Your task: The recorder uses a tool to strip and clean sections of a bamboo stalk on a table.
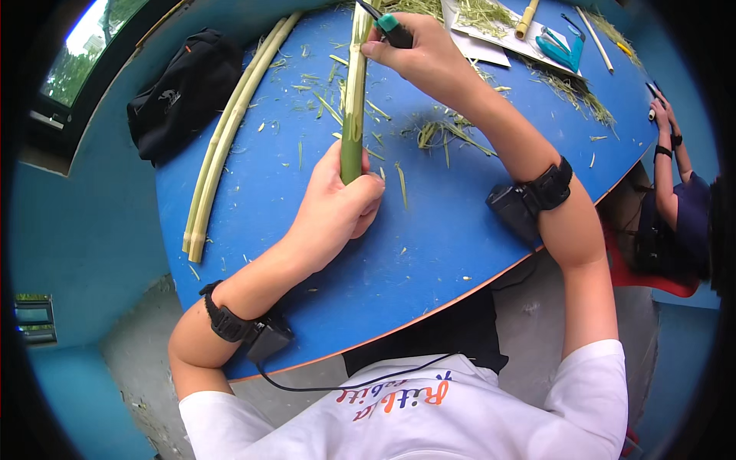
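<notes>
My left hand (337, 199) is wrapped round the lower end of a bamboo stalk (353, 107), which points away from me over the table. Its lower part is green; further up, pale wood shows where the skin is shaved off. At the far part of the stalk, my right hand (429, 57) is closed on a utility knife (395, 32) with a black and teal handle. The blade lies against or very near the bamboo, partly cut off by the upper edge of the picture. Thin shavings (441, 134) are scattered about both hands.
The blue table (307, 307) has two long bamboo poles (230, 130) and a black bag (184, 92) on its left. A teal tool (560, 50), white boards (479, 47) and more shavings lie at the far right. Another person's hands (661, 111) are at the right edge.
</notes>
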Action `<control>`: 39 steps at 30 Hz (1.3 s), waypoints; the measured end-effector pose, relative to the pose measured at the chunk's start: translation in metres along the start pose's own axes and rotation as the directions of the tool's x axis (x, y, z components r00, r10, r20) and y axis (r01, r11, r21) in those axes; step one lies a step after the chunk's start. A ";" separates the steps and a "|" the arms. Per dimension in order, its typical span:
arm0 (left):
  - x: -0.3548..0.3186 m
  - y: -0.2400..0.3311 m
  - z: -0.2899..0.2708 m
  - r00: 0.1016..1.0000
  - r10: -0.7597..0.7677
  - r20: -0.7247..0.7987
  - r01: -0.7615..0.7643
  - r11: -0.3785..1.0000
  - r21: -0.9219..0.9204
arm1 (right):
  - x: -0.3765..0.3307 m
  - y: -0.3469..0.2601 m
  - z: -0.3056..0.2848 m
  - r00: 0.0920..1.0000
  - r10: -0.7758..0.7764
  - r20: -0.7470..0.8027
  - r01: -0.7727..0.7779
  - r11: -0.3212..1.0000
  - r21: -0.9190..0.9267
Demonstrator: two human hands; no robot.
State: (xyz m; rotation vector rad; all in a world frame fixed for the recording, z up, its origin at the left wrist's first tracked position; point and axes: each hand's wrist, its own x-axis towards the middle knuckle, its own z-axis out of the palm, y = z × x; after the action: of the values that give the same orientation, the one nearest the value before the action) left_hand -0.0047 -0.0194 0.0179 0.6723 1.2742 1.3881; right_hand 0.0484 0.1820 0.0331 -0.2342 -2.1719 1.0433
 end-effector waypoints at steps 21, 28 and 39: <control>0.003 0.003 -0.008 0.997 -0.028 0.079 0.038 0.990 -0.138 | 0.000 -0.007 -0.015 0.864 0.318 0.390 -0.492 0.374 0.786; 0.002 0.003 -0.007 0.998 -0.026 0.062 0.040 0.971 -0.235 | -0.002 0.002 -0.018 0.935 0.303 0.184 -0.351 0.710 0.611; 0.005 -0.001 -0.007 0.999 0.026 0.029 -0.021 0.986 -0.164 | 0.002 0.021 -0.020 0.980 0.166 -0.110 -0.169 0.986 -0.016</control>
State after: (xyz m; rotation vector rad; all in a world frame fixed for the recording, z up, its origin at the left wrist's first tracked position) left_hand -0.0120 -0.0176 0.0141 0.5953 1.1169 1.4785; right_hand 0.0576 0.2095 0.0272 -0.4814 -2.0959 1.0705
